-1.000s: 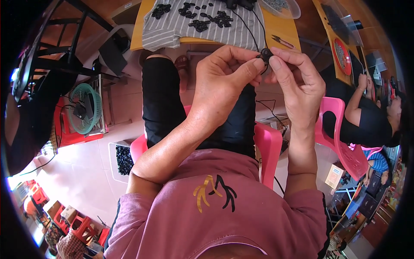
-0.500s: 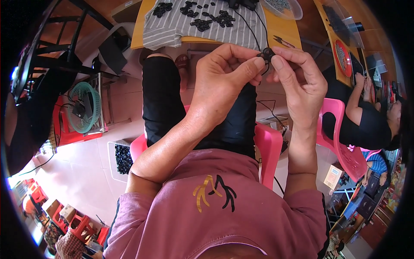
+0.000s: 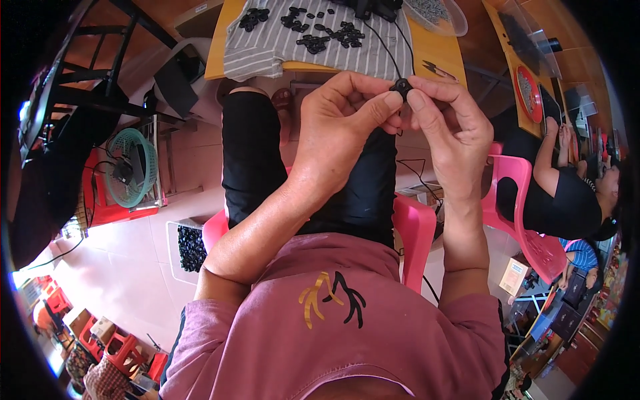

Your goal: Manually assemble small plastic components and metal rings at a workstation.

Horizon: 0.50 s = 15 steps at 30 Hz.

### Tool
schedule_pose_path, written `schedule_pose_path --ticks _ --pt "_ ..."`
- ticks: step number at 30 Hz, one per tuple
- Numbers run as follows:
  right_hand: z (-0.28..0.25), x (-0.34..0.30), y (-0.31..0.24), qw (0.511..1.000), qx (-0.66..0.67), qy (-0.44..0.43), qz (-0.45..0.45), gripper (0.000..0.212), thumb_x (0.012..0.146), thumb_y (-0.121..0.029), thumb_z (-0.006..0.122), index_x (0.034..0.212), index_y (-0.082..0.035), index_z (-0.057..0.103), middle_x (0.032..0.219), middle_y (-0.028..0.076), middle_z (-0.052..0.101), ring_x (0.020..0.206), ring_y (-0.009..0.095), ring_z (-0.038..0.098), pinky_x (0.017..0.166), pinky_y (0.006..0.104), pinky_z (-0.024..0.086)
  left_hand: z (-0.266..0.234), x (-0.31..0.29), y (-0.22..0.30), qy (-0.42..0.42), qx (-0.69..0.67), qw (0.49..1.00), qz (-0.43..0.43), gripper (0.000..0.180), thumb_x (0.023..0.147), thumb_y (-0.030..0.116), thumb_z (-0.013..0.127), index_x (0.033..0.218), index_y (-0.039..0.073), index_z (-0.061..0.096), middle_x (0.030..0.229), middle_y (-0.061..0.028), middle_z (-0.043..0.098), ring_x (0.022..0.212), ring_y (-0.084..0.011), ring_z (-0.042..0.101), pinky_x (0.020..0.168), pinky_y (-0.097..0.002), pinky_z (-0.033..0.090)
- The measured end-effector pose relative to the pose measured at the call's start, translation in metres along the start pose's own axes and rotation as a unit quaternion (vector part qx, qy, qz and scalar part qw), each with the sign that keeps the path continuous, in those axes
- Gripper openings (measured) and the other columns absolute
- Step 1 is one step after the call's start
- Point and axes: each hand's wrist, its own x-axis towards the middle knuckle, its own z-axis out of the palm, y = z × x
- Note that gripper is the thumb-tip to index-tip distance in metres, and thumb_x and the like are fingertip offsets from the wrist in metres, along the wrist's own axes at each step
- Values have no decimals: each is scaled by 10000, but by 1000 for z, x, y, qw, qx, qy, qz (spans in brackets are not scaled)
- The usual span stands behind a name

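Between my fingertips is a small black part (image 3: 401,87) with rounded lobes, held up in front of the table's near edge. My left hand (image 3: 343,123) pinches it from the left with thumb and forefinger. From the right, the thumb and forefinger of my right hand (image 3: 457,127) close on the same part. Its exact kind is too small to make out, and the fingers cover its sides. Beyond my hands, several small black parts (image 3: 313,43) lie in loose clusters on a grey striped cloth (image 3: 257,60).
The cloth lies on a wooden table (image 3: 437,53) with small snips (image 3: 439,71), a tub of small metal pieces (image 3: 437,15) and a black device (image 3: 377,8) with cables. Left stands a green basket (image 3: 131,167); a bin of black parts (image 3: 192,248) is on the floor. At right, another person (image 3: 567,193) works.
Both hands have shifted slightly left with the black part, and the right hand has come closer to the left. The part is turned and shows more of its face.
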Motion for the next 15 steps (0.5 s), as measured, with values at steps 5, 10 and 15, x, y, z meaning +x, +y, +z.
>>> schedule_pose_path --ticks 5,10,15 --pt "-19 13 -6 992 39 -91 76 179 852 -29 627 1021 19 595 862 48 631 669 61 578 591 197 499 -8 6 8 -85 23 995 49 165 838 -3 637 994 -20 586 863 -56 606 753 -91 586 673 -214 495" --pt "-29 19 -19 984 96 -111 105 275 844 -31 637 1093 13 530 862 71 628 647 69 568 593 217 505 -14 14 13 -199 168 955 141 319 793 -45 666 1098 0 585 934 -14 551 843 -83 521 726 -191 430" --pt "-25 18 -19 978 108 -121 130 305 838 -46 651 1106 14 517 870 81 627 628 79 563 596 222 506 -21 20 16 -215 246 920 216 275 767 25 707 1029 35 622 835 -15 543 751 -88 543 680 -223 459"
